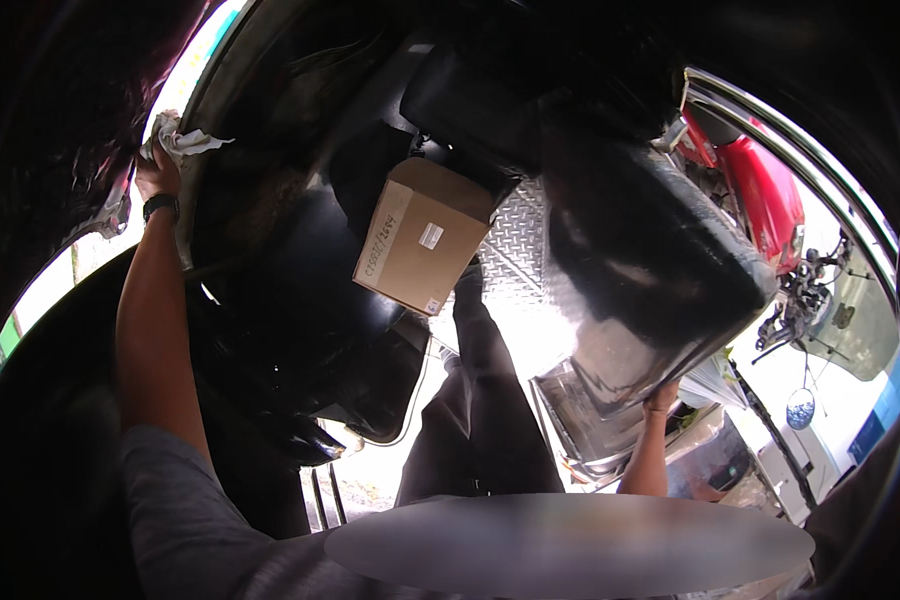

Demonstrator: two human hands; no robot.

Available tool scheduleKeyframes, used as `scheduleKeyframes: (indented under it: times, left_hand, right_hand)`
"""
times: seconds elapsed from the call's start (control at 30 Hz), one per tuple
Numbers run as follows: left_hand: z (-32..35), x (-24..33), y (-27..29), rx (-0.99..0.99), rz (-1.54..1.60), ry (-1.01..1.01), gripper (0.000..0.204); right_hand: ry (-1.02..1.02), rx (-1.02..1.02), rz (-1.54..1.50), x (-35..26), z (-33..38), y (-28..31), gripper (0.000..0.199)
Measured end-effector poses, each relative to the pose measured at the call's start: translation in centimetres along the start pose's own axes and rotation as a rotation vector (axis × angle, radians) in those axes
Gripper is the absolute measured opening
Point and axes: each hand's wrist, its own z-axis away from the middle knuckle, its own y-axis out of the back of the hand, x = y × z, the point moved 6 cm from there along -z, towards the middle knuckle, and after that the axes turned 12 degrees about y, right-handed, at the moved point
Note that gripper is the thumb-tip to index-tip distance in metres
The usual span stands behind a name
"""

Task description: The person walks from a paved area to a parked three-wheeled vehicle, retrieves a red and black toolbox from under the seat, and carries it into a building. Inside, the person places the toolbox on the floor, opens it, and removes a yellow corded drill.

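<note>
At the far left, my left hand (158, 172) is raised with a crumpled whitish cloth (185, 143) gripped in its fingers, next to the bright edge of an opening. A dark watch (160, 207) is on that wrist. Low on the right, my right hand (662, 397) holds the near edge of a glossy black seat cushion (660, 240). Its fingertips are partly hidden by the cushion. Between my arms, a brown cardboard box (425, 245) with a strip of tape and small labels lies tilted on the dark seat area.
Silver tread-plate flooring (515, 235) shows beside the box. My dark-trousered legs (480, 410) stand below it. Through the right opening are a red motorcycle part (762, 195) and a round mirror (801, 408). A dark panel with a curved edge (370, 390) hangs at left centre.
</note>
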Motion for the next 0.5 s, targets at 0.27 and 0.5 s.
scheduleKeyframes:
  times: [0.27, 0.5]
  left_hand:
    - [0.2, 0.5, 1.1, 0.148, 0.139, -0.127, 0.067]
    - [-0.4, -1.0, 0.0, 0.024, 0.109, -0.022, 0.064]
  right_hand:
    - [-0.101, 0.014, -0.085, -0.7, -6.2, 0.8, 0.022]
    - [-0.161, 0.368, 0.191, -6.3, 1.3, 0.1, 0.059]
